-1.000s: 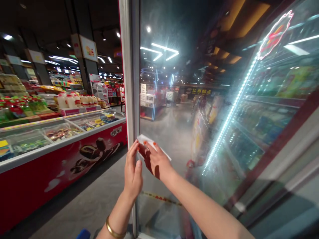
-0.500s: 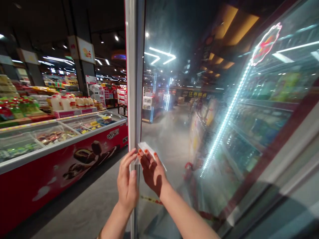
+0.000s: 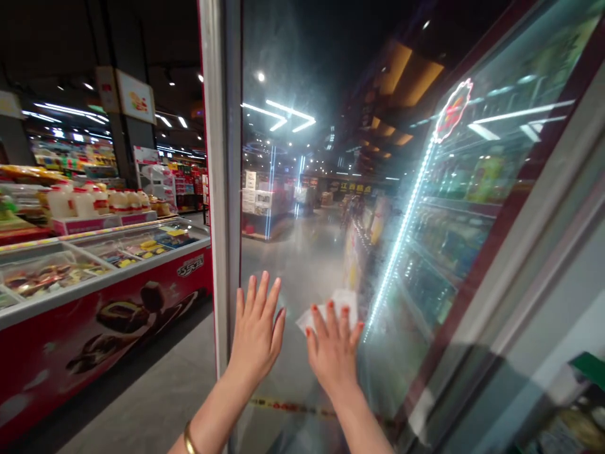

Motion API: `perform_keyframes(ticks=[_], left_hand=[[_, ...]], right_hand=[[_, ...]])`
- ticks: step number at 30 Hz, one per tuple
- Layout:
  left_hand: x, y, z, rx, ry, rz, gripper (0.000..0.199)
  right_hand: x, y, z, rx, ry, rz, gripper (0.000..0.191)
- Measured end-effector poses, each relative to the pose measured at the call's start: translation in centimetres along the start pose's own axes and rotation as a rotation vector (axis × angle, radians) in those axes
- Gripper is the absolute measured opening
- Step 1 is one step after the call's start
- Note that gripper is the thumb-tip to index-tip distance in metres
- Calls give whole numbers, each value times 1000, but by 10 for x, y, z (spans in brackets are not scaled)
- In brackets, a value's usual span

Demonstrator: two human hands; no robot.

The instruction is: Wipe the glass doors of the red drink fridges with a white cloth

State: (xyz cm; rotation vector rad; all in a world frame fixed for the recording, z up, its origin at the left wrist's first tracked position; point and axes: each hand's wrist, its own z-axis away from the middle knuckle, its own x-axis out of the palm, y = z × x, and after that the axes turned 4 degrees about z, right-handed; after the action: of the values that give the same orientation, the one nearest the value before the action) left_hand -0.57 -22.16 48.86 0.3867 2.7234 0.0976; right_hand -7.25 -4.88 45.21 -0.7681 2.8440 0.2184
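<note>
A tall glass door with a grey frame stands in front of me. My left hand lies flat against the lower glass beside the frame, fingers stretched and nothing in it. To its right, my right hand has its fingers spread over a white tissue, which is pressed flat between them and the pane. The tissue sticks out past the fingertips at the top and left; the palm hides the rest. Hazy smears show on the glass.
Left of the door is a red chest freezer with packaged goods under its glass lids. White bottles stand behind it. A bright light strip and stocked shelves show in the glass at right. Dark-green and other items sit at the lower right.
My right hand has slid the tissue rightward from the door frame across the glass. The left hand has left the frame's edge and now rests flat on the pane. My view has turned right.
</note>
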Motion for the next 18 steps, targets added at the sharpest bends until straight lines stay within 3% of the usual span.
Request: perform_keyframes(ticks=[3,6,8,11,14,16,18], left_hand=[[0,12,-36,109,11,-50,78],[1,25,-71,164,55,-67,76],[4,26,-80,176,82,-64,77],[5,16,-75,176,105,-45,81],[3,11,-77,156,108,-32,81],[3,18,-89,140,115,-18,79],[4,30,-103,130,127,5,77]], right_hand=[[-14,33,-50,158,67,66,87],[-15,37,-103,86,54,46,89],[-12,32,-110,-54,25,37,87],[-14,43,-89,-264,-14,52,82],[-28,72,-87,-170,-11,105,83],[-36,82,-106,-33,-16,138,84],[-39,78,-128,-37,-48,127,83]])
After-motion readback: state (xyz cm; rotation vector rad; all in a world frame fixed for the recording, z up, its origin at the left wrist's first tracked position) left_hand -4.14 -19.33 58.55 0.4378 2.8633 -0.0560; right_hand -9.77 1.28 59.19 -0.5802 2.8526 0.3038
